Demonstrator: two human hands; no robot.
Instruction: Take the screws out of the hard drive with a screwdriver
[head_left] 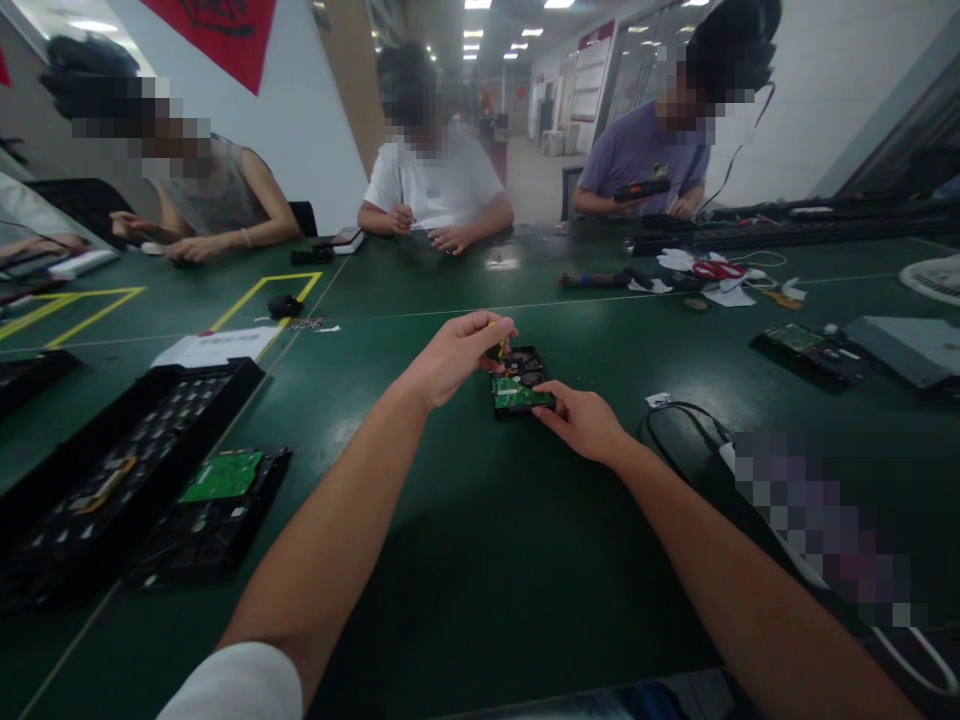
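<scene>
A hard drive [519, 392] lies on the green tabletop in front of me, its green circuit board facing up and its black body towards the far side. My left hand [461, 352] is closed above its far left part, pinching a small yellow and black screwdriver [496, 342]. The screwdriver points down at the drive; its tip is hidden behind the fingers. From the right, my right hand [581, 415] grips the drive's near right edge, thumb and fingers pressed against it.
At left sit another hard drive [221, 478] and a long black tray [112, 480]. A further drive [810, 350] lies right, beside a grey box [907, 348]. A white power strip [780, 530] with a cable is near my right forearm. Several people sit across the table.
</scene>
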